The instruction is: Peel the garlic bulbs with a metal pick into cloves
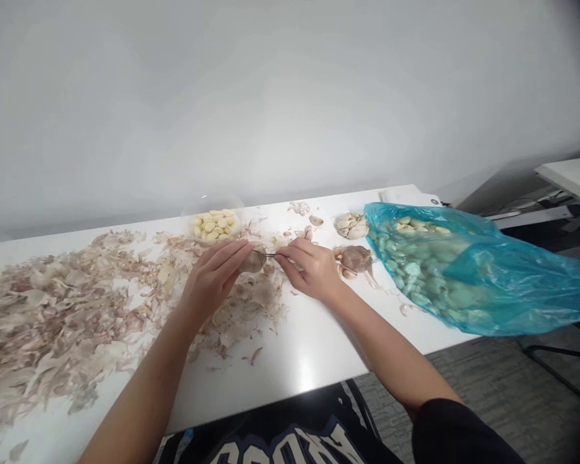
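We see the left hand (215, 277) curled around a garlic bulb (254, 261), fingers wrapped over its top, so this hand is holding and not open. The right hand (309, 267) is pinched narrow on a thin metal tool (270, 254); we can only see a short bit of shaft between the hands, and the rest is hidden in the fingers. The tool's tip meets the bulb, and our read is that the two hands brace against each other so the bulb stays steady under the tip.

Both forearms rest low, close to the white surface (319, 361), which seems to give us steadier hands. Just under and left of the hands lies a heap of papery garlic skins (53, 316), spreading far to the left. Just ahead of the left hand sits a clear plastic container (215, 224) of pale peeled cloves, probably kept there for a short reach. Just right of the right hand lie a whole garlic bulb (356, 259) and a broken bulb (352, 225), within easy reach. Farther right, a blue plastic bag (464, 270) lies on its side with its pale cloves showing through, its mouth likely turned toward the hands. Below the hands we see a dark printed shirt (290, 444).
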A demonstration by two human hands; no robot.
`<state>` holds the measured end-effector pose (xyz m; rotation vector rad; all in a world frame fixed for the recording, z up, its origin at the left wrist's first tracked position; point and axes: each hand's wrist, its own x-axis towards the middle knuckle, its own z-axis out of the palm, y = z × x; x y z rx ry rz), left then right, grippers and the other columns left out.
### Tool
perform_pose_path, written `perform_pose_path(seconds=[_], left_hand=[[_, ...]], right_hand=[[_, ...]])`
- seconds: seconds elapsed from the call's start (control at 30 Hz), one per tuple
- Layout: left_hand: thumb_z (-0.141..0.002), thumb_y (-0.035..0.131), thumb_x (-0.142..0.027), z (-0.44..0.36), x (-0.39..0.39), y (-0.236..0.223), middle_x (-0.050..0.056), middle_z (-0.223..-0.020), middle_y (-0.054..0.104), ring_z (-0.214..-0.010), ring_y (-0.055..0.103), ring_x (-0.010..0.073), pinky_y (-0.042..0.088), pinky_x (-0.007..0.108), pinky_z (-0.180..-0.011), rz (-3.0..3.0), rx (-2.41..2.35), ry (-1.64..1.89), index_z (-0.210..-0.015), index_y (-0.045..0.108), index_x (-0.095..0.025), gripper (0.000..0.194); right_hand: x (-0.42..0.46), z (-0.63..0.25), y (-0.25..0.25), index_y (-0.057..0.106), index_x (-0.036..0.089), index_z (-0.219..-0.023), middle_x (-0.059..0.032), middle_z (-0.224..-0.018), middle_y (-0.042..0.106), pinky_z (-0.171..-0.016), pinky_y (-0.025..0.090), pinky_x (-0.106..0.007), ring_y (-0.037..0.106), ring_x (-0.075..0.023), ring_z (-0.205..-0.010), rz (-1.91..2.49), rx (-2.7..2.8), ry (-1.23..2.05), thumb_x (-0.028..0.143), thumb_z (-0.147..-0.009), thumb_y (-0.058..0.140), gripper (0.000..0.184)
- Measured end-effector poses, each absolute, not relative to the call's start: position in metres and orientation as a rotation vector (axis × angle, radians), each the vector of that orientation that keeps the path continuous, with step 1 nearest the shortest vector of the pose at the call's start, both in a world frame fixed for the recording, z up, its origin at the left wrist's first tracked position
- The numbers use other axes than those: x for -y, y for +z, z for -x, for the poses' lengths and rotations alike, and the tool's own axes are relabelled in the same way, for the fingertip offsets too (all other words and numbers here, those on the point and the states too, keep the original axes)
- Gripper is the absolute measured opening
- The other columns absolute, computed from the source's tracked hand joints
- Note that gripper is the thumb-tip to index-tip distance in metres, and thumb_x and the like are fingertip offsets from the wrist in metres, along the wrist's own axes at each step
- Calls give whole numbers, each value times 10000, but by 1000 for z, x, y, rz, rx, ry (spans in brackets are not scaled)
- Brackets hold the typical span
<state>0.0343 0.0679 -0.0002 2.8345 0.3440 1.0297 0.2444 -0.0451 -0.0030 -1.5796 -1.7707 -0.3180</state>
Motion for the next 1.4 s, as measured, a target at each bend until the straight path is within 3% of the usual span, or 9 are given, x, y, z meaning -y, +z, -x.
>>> perform_pose_path(seconds=[0.3,0.47,0.63,0.7,0.83,1.0,1.23,1.4], left_hand=[[-911,591,-109,-36,-68,-1,116,-1298,622,-1230,586,228,508,386,-1058,-2776,-278,977,-1460,413,-253,595],[-902,601,-131,-37,-66,-7,142,-1256,631,-1156,624,266,545,408,-983,-2816,-316,937,-1428,441,-211,556],[-916,620,-282,-57,-60,-7,150,-1221,651,-1112,645,287,560,429,-940,-2806,-421,928,-1313,530,-174,421],[-930,598,-342,-75,-56,3,152,-1205,666,-1103,645,289,561,431,-923,-2863,-416,862,-1283,549,-138,410],[-943,575,-321,-130,-51,28,117,-1228,665,-1099,627,261,538,388,-903,-3021,-455,577,-1278,564,-131,385],[-928,573,-281,-207,-47,32,135,-1228,640,-1113,583,293,475,415,-859,-3255,-348,326,-1321,527,-120,427],[-895,431,-60,-248,-48,10,173,-1030,660,-1044,591,308,413,410,-801,-3320,-231,207,-1123,625,-84,300],[-825,516,-82,-245,-55,23,109,-913,680,-864,643,243,417,331,-694,-3269,-178,80,-979,681,-145,235]], right_hand=[[43,-240,-7,719,184,-899,-6,-773,692,-560,371,-206,600,-64,-667,1566,1697,-474,310,-950,559,211],[45,-247,5,731,195,-869,4,-744,671,-516,322,-216,563,-59,-628,1649,1734,-432,326,-946,552,235],[68,-291,33,731,175,-859,-21,-779,698,-628,423,-214,598,-86,-707,1688,1437,-301,320,-923,569,226],[86,-309,37,720,165,-795,-22,-732,678,-589,417,-216,583,-86,-661,1682,1258,-340,303,-899,599,211],[130,-326,22,723,170,-786,-18,-694,650,-535,383,-224,535,-92,-612,1735,991,-387,318,-873,632,194],[179,-316,-7,723,171,-780,-17,-679,633,-494,362,-220,495,-84,-569,1832,826,-354,341,-864,642,206],[216,-313,-17,718,168,-794,-12,-693,644,-506,394,-202,534,-74,-579,1943,839,-398,300,-876,633,177],[219,-316,-25,726,168,-836,-20,-737,663,-543,430,-199,576,-83,-639,2017,877,-360,308,-893,615,187]])
